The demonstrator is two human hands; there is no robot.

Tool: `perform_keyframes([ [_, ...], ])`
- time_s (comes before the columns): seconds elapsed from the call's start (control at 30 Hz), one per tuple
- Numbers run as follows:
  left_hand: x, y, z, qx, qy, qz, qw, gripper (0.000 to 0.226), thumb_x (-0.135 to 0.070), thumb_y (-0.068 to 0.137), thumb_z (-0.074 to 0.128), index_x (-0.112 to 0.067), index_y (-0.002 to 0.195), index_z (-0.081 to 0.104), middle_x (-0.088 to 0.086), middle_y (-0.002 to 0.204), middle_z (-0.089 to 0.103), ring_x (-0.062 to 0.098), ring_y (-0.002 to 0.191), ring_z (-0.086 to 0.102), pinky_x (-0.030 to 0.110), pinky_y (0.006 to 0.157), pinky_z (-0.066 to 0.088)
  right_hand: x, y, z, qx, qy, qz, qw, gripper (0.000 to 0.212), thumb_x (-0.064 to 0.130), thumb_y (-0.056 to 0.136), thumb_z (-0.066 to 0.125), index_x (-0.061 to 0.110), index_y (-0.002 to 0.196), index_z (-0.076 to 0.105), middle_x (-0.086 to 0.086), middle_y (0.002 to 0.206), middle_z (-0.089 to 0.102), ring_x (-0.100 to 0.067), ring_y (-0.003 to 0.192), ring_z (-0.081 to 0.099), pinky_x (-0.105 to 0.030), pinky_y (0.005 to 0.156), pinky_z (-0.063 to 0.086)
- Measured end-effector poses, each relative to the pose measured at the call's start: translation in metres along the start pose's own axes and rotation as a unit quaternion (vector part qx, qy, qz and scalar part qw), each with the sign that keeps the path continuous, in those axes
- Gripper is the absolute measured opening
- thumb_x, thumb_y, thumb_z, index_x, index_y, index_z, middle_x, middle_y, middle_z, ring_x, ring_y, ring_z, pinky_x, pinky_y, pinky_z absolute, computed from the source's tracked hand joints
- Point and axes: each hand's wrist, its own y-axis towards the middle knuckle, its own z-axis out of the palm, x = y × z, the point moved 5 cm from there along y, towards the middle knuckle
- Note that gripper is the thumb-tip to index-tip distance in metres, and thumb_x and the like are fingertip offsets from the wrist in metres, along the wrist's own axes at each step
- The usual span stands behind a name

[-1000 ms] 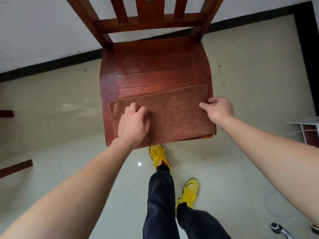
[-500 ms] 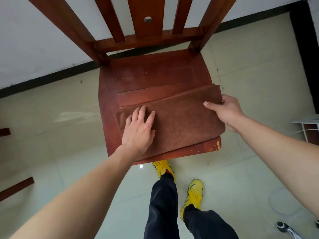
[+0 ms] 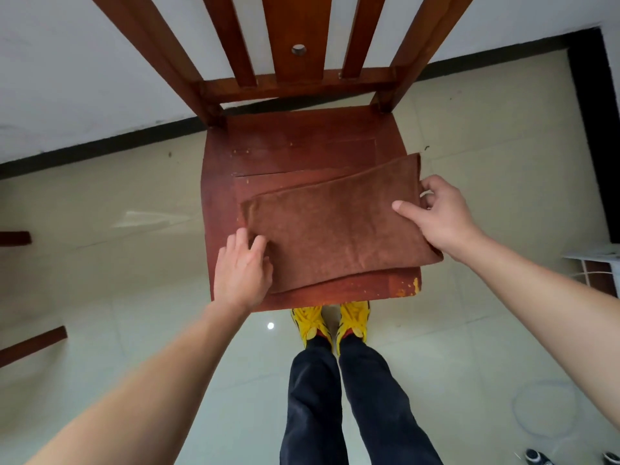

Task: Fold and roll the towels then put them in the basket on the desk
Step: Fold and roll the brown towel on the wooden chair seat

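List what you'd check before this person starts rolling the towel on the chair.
1. Towel folded into a strip: ok. The towel lies folded on the chair seat.
2. Right end held: ok. The right hand pinches it, thumb on top.
3. Left end held: cannot tell. The left hand is at that end, but its grip is hidden.
4. Towel lying flat: not ok. The right end is raised off the seat.
5. Towel fully on the seat: not ok. Its right corner juts past the edge.
6. Basket ready: cannot tell. None is in view.
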Motion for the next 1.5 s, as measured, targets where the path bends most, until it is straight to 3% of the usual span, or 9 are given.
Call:
perform_keyframes([
  [0.07, 0.01, -0.018, 0.005, 0.021, -0.04, -0.041, 0.998, 0.016, -0.016, 0.084, 0.057, -0.007, 0.097, 0.058, 0.015, 0.1, 0.05, 0.037, 0.087, 0.051, 0.041, 0.069, 0.042, 0.019, -0.014, 0.018, 0.026, -0.017, -0.038, 0.999, 0.03, 0.036, 0.077, 0.076, 0.024, 0.086, 0.05, 0.002, 0.066, 0.06, -0.017, 0.056, 0.054, -0.037, 0.055, 0.045],
  [0.27, 0.046, -0.043, 0.015, 0.017, -0.168, -0.186, 0.968, 0.014, -0.016, 0.087, 0.053, -0.004, 0.094, 0.056, 0.013, 0.098, 0.048, 0.038, 0.086, 0.055, 0.043, 0.074, 0.048, 0.058, -0.035, 0.095, 0.082, -0.056, -0.063, 0.993, 0.031, 0.038, 0.074, 0.074, 0.026, 0.085, 0.047, 0.008, 0.055, 0.048, -0.019, 0.055, 0.054, -0.049, 0.058, 0.056],
  [0.47, 0.079, -0.054, 0.02, 0.018, -0.168, -0.212, 0.963, 0.017, -0.017, 0.087, 0.051, -0.005, 0.096, 0.06, 0.013, 0.096, 0.051, 0.038, 0.087, 0.055, 0.041, 0.073, 0.047, 0.071, -0.037, 0.176, 0.114, -0.136, -0.044, 0.983, 0.034, 0.043, 0.07, 0.066, 0.032, 0.09, 0.041, -0.007, 0.086, 0.068, -0.034, 0.072, 0.068, -0.045, 0.07, 0.058],
  [0.7, 0.099, -0.057, 0.023, -0.007, -0.196, -0.231, 0.953, 0.025, -0.018, 0.089, 0.052, -0.013, 0.111, 0.065, 0.012, 0.113, 0.056, 0.033, 0.102, 0.058, 0.039, 0.083, 0.048, 0.08, -0.033, 0.228, 0.108, -0.161, -0.023, 0.981, 0.035, 0.033, 0.077, 0.07, 0.026, 0.095, 0.042, -0.009, 0.093, 0.069, -0.034, 0.077, 0.069, -0.043, 0.074, 0.059],
  [0.83, 0.101, -0.056, 0.022, -0.014, -0.205, -0.229, 0.952, 0.026, -0.018, 0.089, 0.052, -0.014, 0.111, 0.065, 0.012, 0.113, 0.056, 0.034, 0.103, 0.058, 0.041, 0.085, 0.049, 0.081, -0.035, 0.24, 0.159, -0.103, -0.007, 0.982, 0.042, 0.033, 0.073, 0.077, 0.026, 0.099, 0.045, -0.005, 0.079, 0.07, -0.026, 0.073, 0.071, -0.046, 0.075, 0.058],
  [0.97, 0.094, -0.047, 0.007, -0.032, -0.186, -0.21, 0.959, 0.022, -0.017, 0.088, 0.051, -0.007, 0.104, 0.062, 0.013, 0.105, 0.056, 0.038, 0.094, 0.058, 0.043, 0.078, 0.049, 0.077, -0.031, 0.217, 0.151, -0.005, -0.015, 0.988, 0.017, 0.021, 0.081, 0.071, 0.03, 0.086, 0.057, 0.001, 0.062, 0.068, -0.016, 0.064, 0.071, -0.047, 0.072, 0.058],
  [1.13, 0.049, -0.009, -0.02, -0.071, -0.205, -0.129, 0.968, 0.013, -0.015, 0.086, 0.051, -0.008, 0.095, 0.056, 0.011, 0.096, 0.053, 0.038, 0.09, 0.055, 0.039, 0.068, 0.042, 0.069, -0.002, 0.155, 0.042, 0.103, 0.077, 0.991, 0.009, 0.016, 0.091, 0.059, 0.025, 0.089, 0.06, -0.005, 0.078, 0.07, -0.011, 0.057, 0.068, -0.027, 0.052, 0.053],
  [1.3, 0.004, 0.049, -0.018, 0.014, -0.34, -0.092, 0.936, 0.042, -0.016, 0.088, 0.051, -0.022, 0.129, 0.054, 0.001, 0.106, 0.066, 0.025, 0.106, 0.06, 0.03, 0.093, 0.046, 0.065, 0.027, 0.145, 0.141, 0.181, 0.185, 0.956, 0.013, 0.018, 0.095, 0.057, 0.015, 0.106, 0.062, -0.005, 0.089, 0.074, -0.018, 0.076, 0.074, -0.032, 0.075, 0.059],
  [1.5, 0.009, 0.067, -0.012, 0.051, -0.368, -0.126, 0.92, 0.04, -0.011, 0.089, 0.05, -0.022, 0.128, 0.048, -0.005, 0.08, 0.06, 0.024, 0.086, 0.062, 0.034, 0.081, 0.051, 0.06, 0.045, 0.13, 0.079, 0.218, 0.185, 0.955, 0.016, 0.014, 0.093, 0.06, 0.014, 0.109, 0.059, -0.006, 0.086, 0.074, -0.016, 0.073, 0.074, -0.027, 0.067, 0.059],
])
